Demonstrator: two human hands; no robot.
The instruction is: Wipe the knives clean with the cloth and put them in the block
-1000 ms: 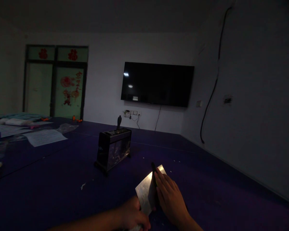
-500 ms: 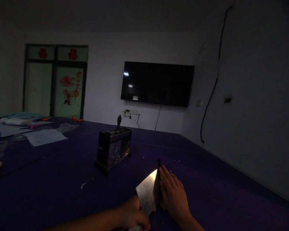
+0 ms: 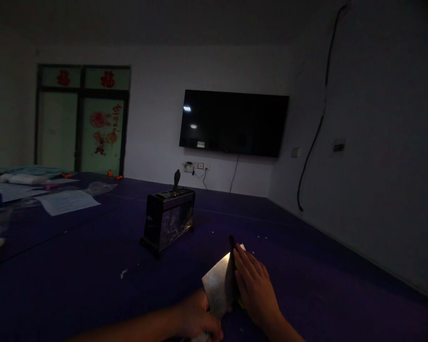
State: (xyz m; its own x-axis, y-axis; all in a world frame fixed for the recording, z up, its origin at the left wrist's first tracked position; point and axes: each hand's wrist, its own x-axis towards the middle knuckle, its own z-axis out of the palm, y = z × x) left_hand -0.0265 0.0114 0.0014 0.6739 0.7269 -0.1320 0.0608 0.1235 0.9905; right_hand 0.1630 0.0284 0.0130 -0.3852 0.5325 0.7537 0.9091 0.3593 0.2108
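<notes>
A broad shiny cleaver blade [image 3: 217, 286] stands tilted over the dark purple table [image 3: 92, 275] near the bottom edge of the view. My left hand [image 3: 197, 320] is closed round its handle, which is mostly hidden. My right hand [image 3: 255, 287] lies with fingers stretched out flat against the blade's right side, next to a thin dark piece [image 3: 231, 243] that sticks up past the fingertips. A dark knife block [image 3: 168, 217] with a clear front and one black handle rising from its top stands beyond the hands.
Papers [image 3: 67, 202], a plastic bag and small items lie at the far left of the table. A black wall screen [image 3: 233, 122] hangs behind. A door with red decorations [image 3: 82, 121] is at the back left. The white wall [image 3: 371, 156] runs along the table's right side.
My right hand slid forward along the blade and then back a little. The blade shifted slightly with it. The left hand kept its grip.
</notes>
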